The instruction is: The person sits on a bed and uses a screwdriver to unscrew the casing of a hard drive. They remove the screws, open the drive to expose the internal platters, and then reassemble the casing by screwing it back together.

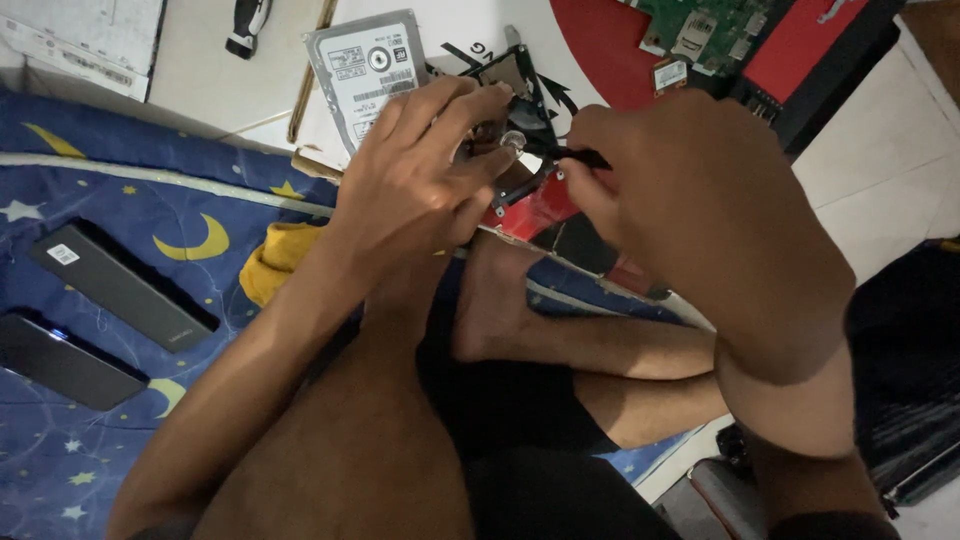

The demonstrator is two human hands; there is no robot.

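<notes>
2 hands are meeting over a small black bracket [520, 95], and your fingers are hiding most of it, so its full shape is hard to make out. Your left hand [420, 175] is curling around the bracket's near edge and gripping it. Your right hand [680, 180] is pinching a thin black tool [580, 157] whose tip is pointing at the bracket; whether it is a driver or tweezers, you cannot tell. The bracket is sitting just above your crossed legs, beside a silver hard drive [365, 70].

The hard drive is lying flat, carrying a white rectangular label with a round mark near its top. A green circuit board [700, 25] is resting in a red and black case [810, 55], cut off by the top edge. 2 flat black rectangular devices [120, 285] are lying to your left, 1 bearing a small white sticker at a corner.

You are sitting on a blue cloth [120, 200] printed with yellow moons and stars, with a yellow rag [275, 255] bunched on it; pale floor tiles [880, 160] are showing to the right.
</notes>
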